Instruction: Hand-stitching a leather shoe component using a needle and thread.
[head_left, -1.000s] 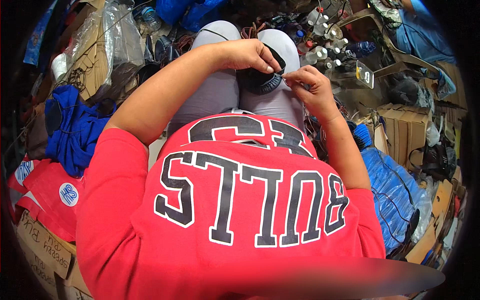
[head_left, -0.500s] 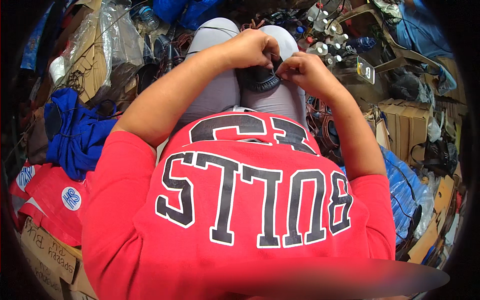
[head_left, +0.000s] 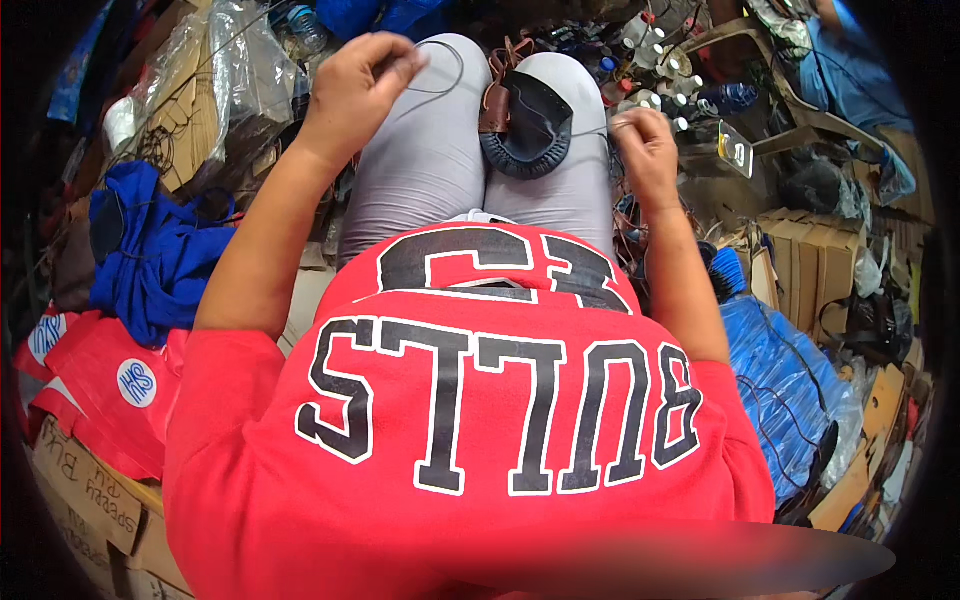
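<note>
A black leather shoe upper (head_left: 540, 125) with a gathered, stitched toe rests across my grey-trousered thighs, its rounded toe towards me. A brown leather piece (head_left: 496, 108) sits at its left side. My left hand (head_left: 365, 90) is raised to the left of the upper, fingers closed in a pinch; a dark thread (head_left: 461, 70) loops out from them over my left knee. Right of the upper, my right hand (head_left: 645, 150) is closed on a taut thread running to the upper's right edge. Neither hand touches the upper. Whether a needle is held is too small to tell.
Several small bottles (head_left: 650, 55) stand beyond my right knee, near a bent frame (head_left: 770, 60). Stacked cardboard (head_left: 815, 260) and a blue plastic-wrapped bundle (head_left: 780, 390) lie at right. At left are plastic-covered cardboard (head_left: 240, 90), blue cloth (head_left: 150, 260) and red bags (head_left: 110, 390).
Both hands were together at the upper. They have since spread apart, the left up and leftward, the right out to the right, drawing thread and leaving the upper uncovered on my lap.
</note>
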